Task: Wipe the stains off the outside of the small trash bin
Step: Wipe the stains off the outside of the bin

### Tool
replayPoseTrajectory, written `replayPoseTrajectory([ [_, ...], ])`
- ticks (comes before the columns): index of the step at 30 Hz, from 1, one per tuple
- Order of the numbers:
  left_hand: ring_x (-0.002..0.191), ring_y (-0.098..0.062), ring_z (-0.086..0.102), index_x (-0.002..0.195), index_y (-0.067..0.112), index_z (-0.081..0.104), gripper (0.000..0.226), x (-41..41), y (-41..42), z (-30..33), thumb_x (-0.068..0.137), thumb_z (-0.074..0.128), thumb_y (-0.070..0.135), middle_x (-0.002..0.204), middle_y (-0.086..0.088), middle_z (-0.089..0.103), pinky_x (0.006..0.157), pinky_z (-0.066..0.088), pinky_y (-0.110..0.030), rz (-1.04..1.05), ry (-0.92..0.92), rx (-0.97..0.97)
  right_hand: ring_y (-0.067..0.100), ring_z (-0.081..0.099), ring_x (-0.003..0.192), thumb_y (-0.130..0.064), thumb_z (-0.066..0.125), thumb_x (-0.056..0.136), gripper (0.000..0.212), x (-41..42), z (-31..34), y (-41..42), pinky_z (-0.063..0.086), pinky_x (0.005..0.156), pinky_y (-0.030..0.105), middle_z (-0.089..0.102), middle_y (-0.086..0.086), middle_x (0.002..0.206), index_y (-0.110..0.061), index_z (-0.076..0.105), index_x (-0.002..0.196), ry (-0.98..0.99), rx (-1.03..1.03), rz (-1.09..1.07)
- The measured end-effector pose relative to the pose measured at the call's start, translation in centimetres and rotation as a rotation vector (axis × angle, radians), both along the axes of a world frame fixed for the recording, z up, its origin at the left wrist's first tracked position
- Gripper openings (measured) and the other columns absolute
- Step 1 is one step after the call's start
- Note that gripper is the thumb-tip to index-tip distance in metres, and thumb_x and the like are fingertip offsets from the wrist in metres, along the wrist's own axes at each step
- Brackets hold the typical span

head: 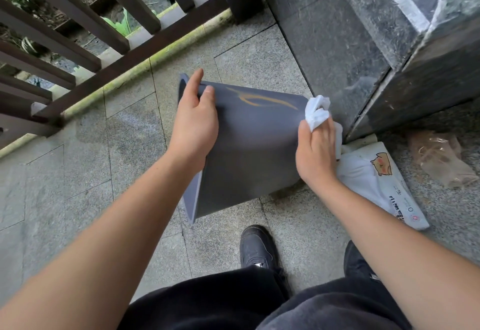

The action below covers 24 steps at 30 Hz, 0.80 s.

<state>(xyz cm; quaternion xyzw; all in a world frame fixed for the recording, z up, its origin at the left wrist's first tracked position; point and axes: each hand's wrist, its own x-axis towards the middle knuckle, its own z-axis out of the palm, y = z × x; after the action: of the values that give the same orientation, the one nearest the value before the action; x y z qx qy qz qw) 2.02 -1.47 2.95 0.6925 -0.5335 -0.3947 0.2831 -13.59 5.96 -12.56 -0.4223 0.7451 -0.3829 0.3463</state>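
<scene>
A small dark grey trash bin [249,148] lies tipped on its side, its open mouth facing left. Orange-brown streaks of stain [259,98] run across its upper side. My left hand [194,122] grips the bin at the rim, thumb on the outside wall and fingers over the edge. My right hand [315,148] holds a crumpled white tissue [315,111] against the bin near its base end, to the right of the stain.
A white tissue pack [376,181] with a cartoon animal lies on the floor at the right, a crumpled clear bag [441,158] beyond it. A dark stone pillar [363,44] rises behind the bin. A brown railing [78,31] stands at the left. My black shoes [257,246] are below.
</scene>
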Motion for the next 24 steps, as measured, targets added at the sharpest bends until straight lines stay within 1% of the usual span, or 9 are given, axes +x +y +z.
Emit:
replayPoseTrajectory([
  [4, 0.116, 0.006, 0.051, 0.147, 0.038, 0.043, 0.047, 0.0, -0.1, -0.4, 0.102, 0.046, 0.027, 0.130, 0.022, 0.050, 0.106, 0.039, -0.022, 0.011, -0.025, -0.029, 0.039, 0.022, 0.151, -0.028, 0.034, 0.103, 0.061, 3.4, 2.7, 1.2, 0.015, 0.122, 0.057, 0.029, 0.024, 0.160, 0.008, 0.028, 0.152, 0.035, -0.200, 0.130],
  [6, 0.089, 0.023, 0.054, 0.146, 0.037, 0.045, 0.047, 0.2, -0.1, -0.7, 0.100, 0.045, 0.023, 0.107, 0.040, 0.058, 0.084, 0.043, -0.005, 0.016, -0.036, -0.052, 0.038, 0.023, 0.151, -0.032, 0.033, 0.102, 0.063, 4.6, 4.4, 1.7, 0.017, 0.120, 0.060, 0.030, 0.023, 0.160, 0.006, 0.031, 0.152, 0.028, -0.293, 0.217],
  [8, 0.061, 0.025, 0.050, 0.144, 0.034, 0.047, 0.047, 0.4, 0.0, -0.8, 0.100, 0.043, 0.018, 0.071, 0.050, 0.055, 0.059, 0.038, 0.002, 0.014, -0.062, -0.058, 0.031, 0.018, 0.155, -0.035, 0.031, 0.102, 0.062, 6.1, 6.1, 2.0, 0.010, 0.123, 0.058, 0.028, 0.019, 0.163, -0.002, 0.030, 0.154, 0.032, -0.382, 0.345],
  [9, 0.057, 0.024, 0.049, 0.144, 0.032, 0.047, 0.046, 0.4, 0.1, -0.8, 0.100, 0.043, 0.017, 0.066, 0.051, 0.053, 0.056, 0.037, 0.002, 0.014, -0.058, -0.059, 0.028, 0.015, 0.156, -0.036, 0.031, 0.103, 0.060, 6.8, 6.8, 2.1, 0.006, 0.125, 0.054, 0.026, 0.016, 0.164, -0.006, 0.028, 0.155, 0.033, -0.439, 0.397],
  [12, 0.077, 0.032, 0.050, 0.144, 0.032, 0.049, 0.043, 0.9, 0.5, -0.8, 0.103, 0.042, 0.023, 0.086, 0.046, 0.055, 0.070, 0.036, 0.005, 0.009, -0.018, -0.059, 0.022, 0.011, 0.157, -0.036, 0.032, 0.103, 0.060, 7.9, 7.8, 2.2, 0.005, 0.127, 0.048, 0.023, 0.010, 0.167, -0.008, 0.027, 0.157, 0.047, -0.537, 0.514],
  [14, 0.083, 0.027, 0.053, 0.144, 0.036, 0.049, 0.044, 1.4, 0.9, -0.9, 0.103, 0.040, 0.024, 0.093, 0.043, 0.054, 0.081, 0.040, 0.001, 0.000, -0.002, -0.042, 0.017, 0.014, 0.156, -0.035, 0.033, 0.104, 0.058, 7.2, 7.0, 2.1, 0.008, 0.127, 0.043, 0.025, 0.003, 0.166, -0.012, 0.026, 0.156, 0.076, -0.570, 0.564],
  [18, 0.056, 0.001, 0.047, 0.138, 0.038, 0.052, 0.050, 2.6, 1.2, -1.5, 0.098, 0.035, 0.014, 0.068, 0.027, 0.062, 0.050, 0.037, -0.009, -0.002, -0.011, -0.040, 0.011, 0.020, 0.153, -0.028, 0.038, 0.102, 0.057, 4.3, 2.7, 2.7, 0.016, 0.125, 0.046, 0.028, -0.006, 0.163, -0.021, 0.025, 0.156, 0.113, -0.508, 0.441],
  [21, 0.052, 0.007, 0.048, 0.139, 0.041, 0.051, 0.057, 3.3, 1.4, -1.7, 0.095, 0.031, 0.009, 0.055, 0.035, 0.053, 0.050, 0.037, -0.007, 0.024, 0.013, -0.024, 0.021, 0.024, 0.153, -0.026, 0.034, 0.102, 0.057, 2.3, -0.1, 3.2, 0.025, 0.120, 0.056, 0.031, 0.006, 0.163, -0.013, 0.028, 0.157, 0.110, -0.395, 0.286],
  [24, 0.064, -0.004, 0.045, 0.136, 0.051, 0.051, 0.061, 3.6, 1.3, -1.8, 0.094, 0.033, 0.012, 0.054, 0.033, 0.051, 0.053, 0.038, -0.016, 0.047, 0.085, -0.014, 0.020, 0.026, 0.153, -0.029, 0.030, 0.103, 0.055, 1.8, -0.8, 2.6, 0.025, 0.121, 0.052, 0.035, 0.008, 0.161, -0.011, 0.032, 0.155, 0.040, -0.345, 0.201],
])
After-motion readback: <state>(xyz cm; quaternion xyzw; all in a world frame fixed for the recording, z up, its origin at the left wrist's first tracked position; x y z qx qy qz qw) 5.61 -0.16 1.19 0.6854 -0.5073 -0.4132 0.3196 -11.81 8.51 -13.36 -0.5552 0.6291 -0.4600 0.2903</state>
